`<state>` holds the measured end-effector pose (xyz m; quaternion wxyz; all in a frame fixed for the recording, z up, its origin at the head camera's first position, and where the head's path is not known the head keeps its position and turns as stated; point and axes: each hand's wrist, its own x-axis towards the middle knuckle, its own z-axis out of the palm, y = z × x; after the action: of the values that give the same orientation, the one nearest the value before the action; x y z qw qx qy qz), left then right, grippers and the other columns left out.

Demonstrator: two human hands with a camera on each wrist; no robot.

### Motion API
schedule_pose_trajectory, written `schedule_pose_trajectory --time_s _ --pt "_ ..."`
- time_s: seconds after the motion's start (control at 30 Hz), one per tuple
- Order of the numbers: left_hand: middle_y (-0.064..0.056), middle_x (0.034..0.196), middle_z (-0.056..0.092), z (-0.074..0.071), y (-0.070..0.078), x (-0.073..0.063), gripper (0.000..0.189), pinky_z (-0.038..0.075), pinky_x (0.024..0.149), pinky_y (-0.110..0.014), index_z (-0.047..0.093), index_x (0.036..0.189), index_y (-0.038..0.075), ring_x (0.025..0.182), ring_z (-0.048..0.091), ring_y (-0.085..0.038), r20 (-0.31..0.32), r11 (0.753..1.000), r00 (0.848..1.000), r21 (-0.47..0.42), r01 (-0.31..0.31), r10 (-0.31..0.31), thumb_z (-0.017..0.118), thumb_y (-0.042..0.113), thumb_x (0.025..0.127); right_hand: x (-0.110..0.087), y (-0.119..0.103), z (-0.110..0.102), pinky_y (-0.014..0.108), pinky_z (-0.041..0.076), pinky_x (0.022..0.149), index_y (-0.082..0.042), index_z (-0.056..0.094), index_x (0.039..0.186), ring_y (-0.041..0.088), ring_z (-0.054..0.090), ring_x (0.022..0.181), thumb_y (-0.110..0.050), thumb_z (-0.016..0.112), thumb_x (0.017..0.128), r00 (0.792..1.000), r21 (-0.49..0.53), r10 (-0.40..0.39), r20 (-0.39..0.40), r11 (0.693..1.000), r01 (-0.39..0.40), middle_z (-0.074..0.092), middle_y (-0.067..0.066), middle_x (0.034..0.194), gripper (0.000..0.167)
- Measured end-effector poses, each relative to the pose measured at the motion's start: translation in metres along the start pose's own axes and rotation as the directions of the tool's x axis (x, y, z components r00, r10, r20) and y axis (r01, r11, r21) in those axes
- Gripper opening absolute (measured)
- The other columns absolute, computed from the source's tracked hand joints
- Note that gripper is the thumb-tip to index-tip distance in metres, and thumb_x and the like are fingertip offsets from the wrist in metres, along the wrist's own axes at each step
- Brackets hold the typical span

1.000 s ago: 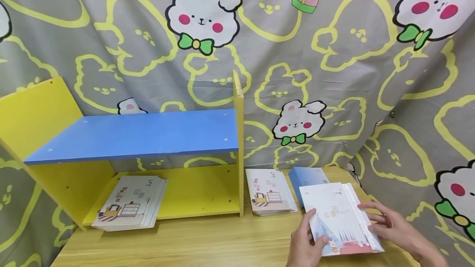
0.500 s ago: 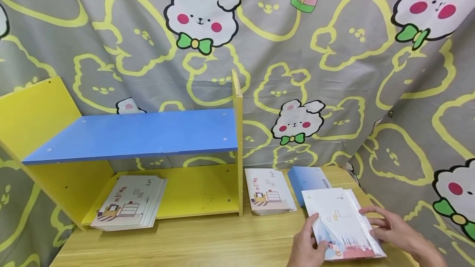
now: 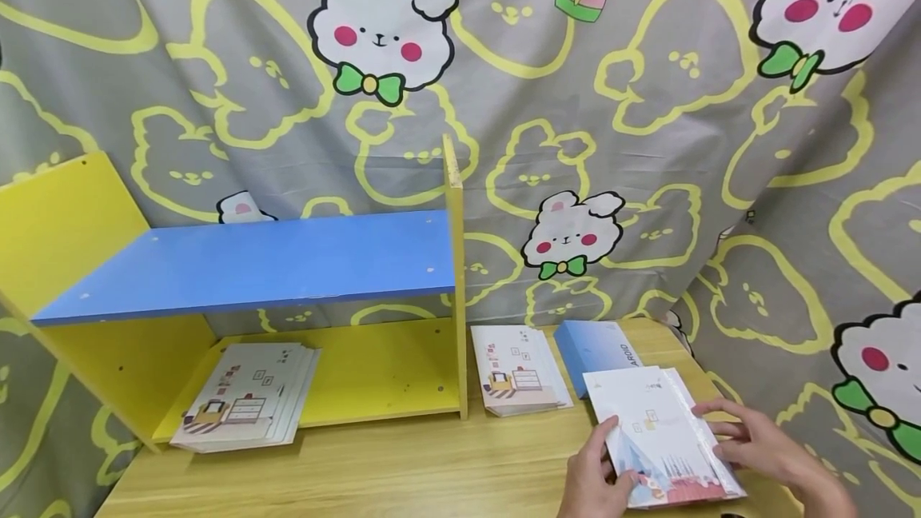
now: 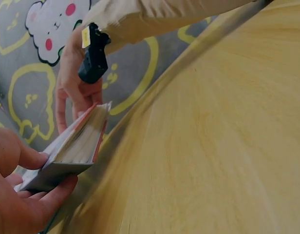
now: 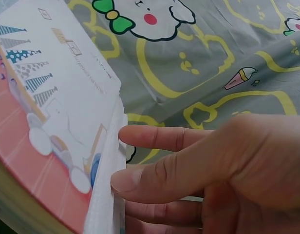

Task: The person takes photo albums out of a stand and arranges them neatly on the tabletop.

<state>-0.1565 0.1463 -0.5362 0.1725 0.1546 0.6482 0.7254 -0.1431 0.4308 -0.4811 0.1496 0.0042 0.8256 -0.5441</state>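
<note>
White card with a pale printed scene covers the book (image 3: 658, 430) held between both hands, near half past four from the middle of the head view. The left hand (image 3: 593, 474) pinches its eight o'clock edge, thumb above and fingers beneath. The right hand (image 3: 763, 438) grips the three o'clock edge, thumb on a white strip (image 5: 103, 204), lower fingers passing behind it. A blue box (image 3: 593, 342) lies toward the book's half past ten; near ten o'clock a stack of booklets (image 3: 514, 374) sits on the bench (image 3: 403, 462).

The strip looks thin, so a hard press or tug from the right thumb could crease or tear it. If the left pinch slackened, the book might slip or fan open. Pushed toward eleven o'clock, it could nudge the box; whether they touch I cannot tell.
</note>
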Motion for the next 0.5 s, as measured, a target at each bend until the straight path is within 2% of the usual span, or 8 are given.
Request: schedule_pose_trajectory --time_s 0.13,0.4,0.5 --pt "0.003 0.112 0.071 0.0015 -0.0015 -0.0001 0.064 0.058 0.073 -0.019 0.055 0.144 0.015 0.093 0.071 -0.007 -0.003 1.000 1.000 0.014 -0.015 0.015 0.072 -0.009 0.087 -0.0001 0.0006 0.0000 0.041 0.060 0.073 0.020 0.038 0.135 0.027 0.066 0.099 0.010 0.058 0.090 1.000 -0.003 0.025 -0.007 1.000 -0.025 0.062 0.036 0.121 0.050" --pt "0.000 0.116 0.071 0.0042 -0.0042 -0.0036 0.066 0.058 0.075 -0.017 0.054 0.145 0.011 0.094 0.071 -0.006 0.008 0.997 0.998 0.040 -0.066 0.065 0.073 -0.010 0.086 -0.0028 0.0059 0.0003 0.038 0.058 0.071 0.019 0.040 0.134 0.027 0.065 0.098 0.010 0.058 0.089 0.999 -0.009 0.043 -0.012 0.999 -0.043 0.062 0.037 0.121 0.050" --pt "0.000 0.118 0.070 0.0057 -0.0028 -0.0042 0.066 0.058 0.075 -0.017 0.054 0.145 0.013 0.094 0.070 -0.006 -0.008 0.997 0.998 0.053 -0.056 0.056 0.075 -0.009 0.085 -0.0026 0.0053 0.0006 0.036 0.056 0.069 0.019 0.042 0.134 0.026 0.064 0.096 0.010 0.059 0.088 0.999 -0.020 0.035 -0.015 0.999 -0.036 0.061 0.038 0.122 0.050"
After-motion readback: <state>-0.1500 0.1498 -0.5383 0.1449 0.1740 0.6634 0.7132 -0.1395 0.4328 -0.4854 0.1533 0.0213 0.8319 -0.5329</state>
